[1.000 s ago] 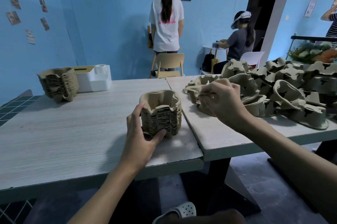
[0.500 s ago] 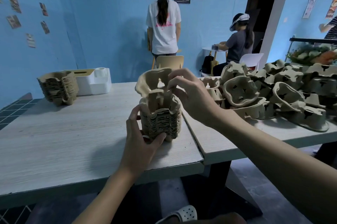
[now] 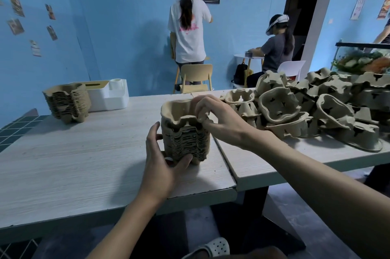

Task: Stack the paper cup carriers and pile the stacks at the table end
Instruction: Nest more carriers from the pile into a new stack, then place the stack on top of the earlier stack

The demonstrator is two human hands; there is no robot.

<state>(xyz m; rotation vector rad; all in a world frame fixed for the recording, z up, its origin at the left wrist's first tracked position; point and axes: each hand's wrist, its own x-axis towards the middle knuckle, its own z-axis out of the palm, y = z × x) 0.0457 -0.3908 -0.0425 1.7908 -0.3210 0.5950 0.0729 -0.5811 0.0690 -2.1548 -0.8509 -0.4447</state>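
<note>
A stack of brown paper cup carriers (image 3: 187, 138) stands on the left table (image 3: 84, 153) near its right edge. My left hand (image 3: 163, 161) grips the stack's lower left side, thumb at the front. My right hand (image 3: 217, 119) pinches the right rim of the top carrier (image 3: 179, 111), which sits nested on the stack. A finished stack (image 3: 67, 102) rests at the far left end of the table. A loose heap of carriers (image 3: 316, 109) covers the right table.
A white box (image 3: 109, 94) sits beside the finished stack. The two tables meet at a seam (image 3: 225, 157). A yellow chair (image 3: 196, 77) stands behind the table. One person stands and another sits by the far wall.
My right hand took a carrier from the loose heap, carried it left over the stack and lowered it onto the top. My left hand stayed on the stack.
</note>
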